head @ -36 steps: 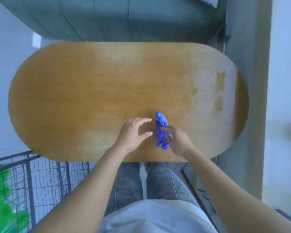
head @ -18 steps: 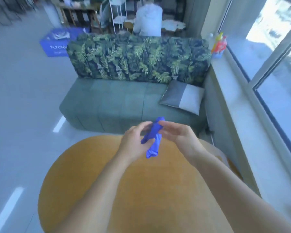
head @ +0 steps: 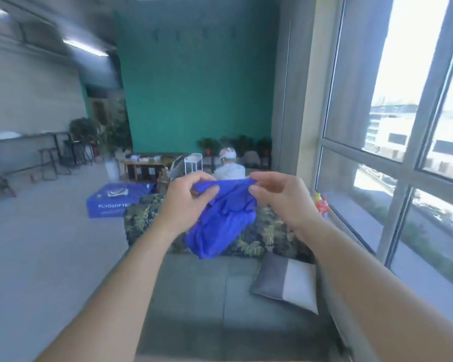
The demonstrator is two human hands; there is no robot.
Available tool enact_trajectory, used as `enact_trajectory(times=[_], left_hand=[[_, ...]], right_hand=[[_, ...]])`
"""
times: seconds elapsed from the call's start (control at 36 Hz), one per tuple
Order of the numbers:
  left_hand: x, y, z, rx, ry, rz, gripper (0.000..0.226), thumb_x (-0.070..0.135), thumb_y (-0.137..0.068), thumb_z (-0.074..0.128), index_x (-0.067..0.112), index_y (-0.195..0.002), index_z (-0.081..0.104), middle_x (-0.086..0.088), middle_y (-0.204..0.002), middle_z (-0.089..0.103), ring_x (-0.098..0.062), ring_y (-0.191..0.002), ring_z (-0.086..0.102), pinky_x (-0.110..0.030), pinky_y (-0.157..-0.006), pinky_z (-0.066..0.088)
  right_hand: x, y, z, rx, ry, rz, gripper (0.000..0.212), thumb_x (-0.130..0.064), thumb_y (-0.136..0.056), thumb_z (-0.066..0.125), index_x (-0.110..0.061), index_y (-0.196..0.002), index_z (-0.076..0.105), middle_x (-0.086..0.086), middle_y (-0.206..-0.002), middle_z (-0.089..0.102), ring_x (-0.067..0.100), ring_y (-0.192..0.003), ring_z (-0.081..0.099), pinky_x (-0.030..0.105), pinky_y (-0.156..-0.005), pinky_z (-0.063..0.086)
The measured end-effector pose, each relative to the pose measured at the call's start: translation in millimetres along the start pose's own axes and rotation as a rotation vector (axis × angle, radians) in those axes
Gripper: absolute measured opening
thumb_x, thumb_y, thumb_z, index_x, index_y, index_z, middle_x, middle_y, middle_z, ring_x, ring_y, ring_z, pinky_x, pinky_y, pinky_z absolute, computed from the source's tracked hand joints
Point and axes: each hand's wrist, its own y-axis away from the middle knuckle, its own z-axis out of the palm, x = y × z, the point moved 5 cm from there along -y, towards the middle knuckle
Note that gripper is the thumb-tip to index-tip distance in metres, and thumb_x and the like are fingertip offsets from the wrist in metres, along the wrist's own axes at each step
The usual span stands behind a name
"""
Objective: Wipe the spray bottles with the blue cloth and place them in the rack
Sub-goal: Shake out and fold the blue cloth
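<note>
At centre of frame, raised before a sofa: blue cloth (head: 221, 220), pinched along its top edge at both ends. Left hand (head: 187, 202) gripping the left end, thumb and curled fingers closed over a bunch of fabric. Right hand (head: 280, 197) pinching the right end between thumb and fingertips, remaining fingers loosely bent. Top hem stretched between the two grips, rest of the cloth hanging down in loose folds toward lower centre. Both bare forearms reaching up from the bottom corners of the frame.

Behind and below the cloth: grey-green sofa (head: 209, 291) with a leaf-patterned backrest, and a grey two-tone cushion (head: 285, 283) at its right end. At right of frame, on the window sill (head: 358, 226) just beside the right wrist: spray bottles (head: 321, 203), yellow and red, small and blurred. Farther back at centre, partly hidden by the hands: seated person (head: 229, 169) in white, facing away. At left of centre on the floor: blue box (head: 115, 198) with white lettering.
</note>
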Motion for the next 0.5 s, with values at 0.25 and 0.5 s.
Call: enact_trajectory(times=[0.25,0.5], left_hand=[[63,-62,-49,-0.118,-0.127,0.171,0.014,0.023,-0.101,0.076,0.035,-0.092,0.074,0.000,-0.077,0.074,-0.021,-0.061,0.063,-0.033,-0.062,0.049],[65,-80,-69,-0.169,-0.356,0.148,0.025,0.018,-0.098,0.078,0.039,-0.088,0.071,0.022,-0.086,0.071,0.005,-0.065,0.056,-0.031,-0.074,0.051]], right_hand=[[-82,-50,7,-0.119,0.497,-0.176,0.012,-0.036,-0.095,0.073,-0.026,-0.092,0.079,-0.009,-0.087,0.074,0.013,-0.082,0.068,0.039,-0.084,0.057],[-104,-74,10,-0.199,0.806,-0.278,0.018,-0.016,-0.087,0.077,-0.030,-0.097,0.082,-0.011,-0.094,0.076,0.012,-0.087,0.067,0.028,-0.084,0.052]])
